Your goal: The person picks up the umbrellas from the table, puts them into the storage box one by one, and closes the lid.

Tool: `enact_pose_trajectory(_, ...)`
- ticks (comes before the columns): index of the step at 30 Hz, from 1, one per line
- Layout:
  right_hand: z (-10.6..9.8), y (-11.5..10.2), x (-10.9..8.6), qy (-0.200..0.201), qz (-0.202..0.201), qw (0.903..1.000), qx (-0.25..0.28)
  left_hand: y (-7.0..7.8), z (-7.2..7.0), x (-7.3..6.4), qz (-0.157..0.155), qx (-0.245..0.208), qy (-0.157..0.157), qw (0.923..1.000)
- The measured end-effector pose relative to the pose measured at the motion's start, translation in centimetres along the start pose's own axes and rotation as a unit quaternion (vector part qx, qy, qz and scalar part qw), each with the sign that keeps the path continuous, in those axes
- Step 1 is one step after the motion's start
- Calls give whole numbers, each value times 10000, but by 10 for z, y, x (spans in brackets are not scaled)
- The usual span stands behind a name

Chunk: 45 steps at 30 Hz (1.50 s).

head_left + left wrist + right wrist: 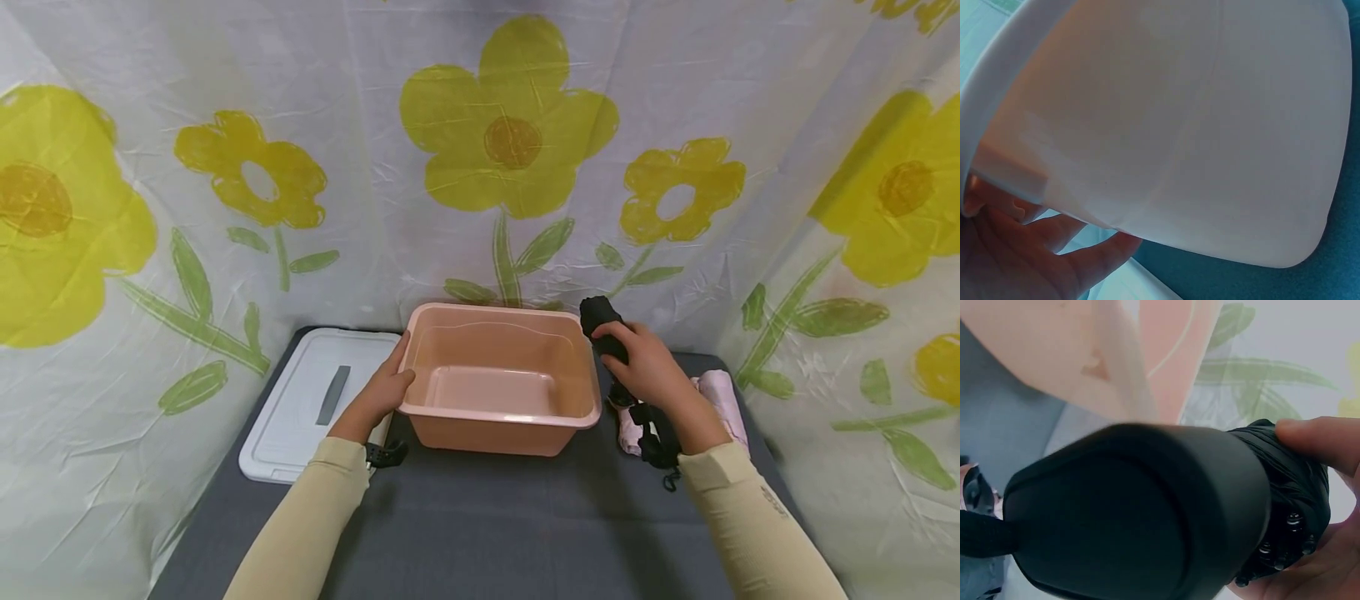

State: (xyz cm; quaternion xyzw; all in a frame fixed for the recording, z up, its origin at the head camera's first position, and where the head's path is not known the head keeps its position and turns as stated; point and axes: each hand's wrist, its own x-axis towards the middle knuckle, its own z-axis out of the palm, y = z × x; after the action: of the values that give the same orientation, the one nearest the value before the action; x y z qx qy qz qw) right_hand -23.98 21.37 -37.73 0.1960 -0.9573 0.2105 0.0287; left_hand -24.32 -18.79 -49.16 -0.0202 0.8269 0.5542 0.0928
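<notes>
While the pink basin (487, 435) stands between the left hand (384, 386), which grips its side rim with curled fingers, and the right hand (643, 363), the latter wraps round a black folded umbrella (597, 312) by the opposite rim, long axis pointing forward, slightly leftward.

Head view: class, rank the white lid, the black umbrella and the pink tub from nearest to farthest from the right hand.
1. Black umbrella: held in the right hand.
2. Pink tub: just left of that hand.
3. White lid: farther left, on the tub's other side.
</notes>
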Motion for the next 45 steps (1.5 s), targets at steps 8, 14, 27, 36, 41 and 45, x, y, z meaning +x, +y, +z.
enact_pose_trajectory(8, -3, -16, 13, -176, -236, 9994, 162, 1, -3, 0, -85, -35, 53, 9999)
enact_pose_trajectory(14, -4, -27, 23, -269, -276, 9986, 357, 2, -4, 0, -107, -46, 54, 9999)
enact_pose_trajectory(27, 11, -44, 45, -382, -285, 9971, 600, 3, 0, -4, -64, -33, 98, 9999)
enact_pose_trajectory(36, 23, -50, 56, -349, -340, 9958, 772, 1, 1, -3, 9, -12, 123, 9999)
enact_pose_trajectory(41, 33, -54, 61, -334, -358, 9947, 905, 2, 1, -4, -75, -28, 151, 9999)
enact_pose_trajectory(45, 42, -57, 65, -453, -225, 9937, 1000, 1, 1, -3, -106, -43, 150, 9998)
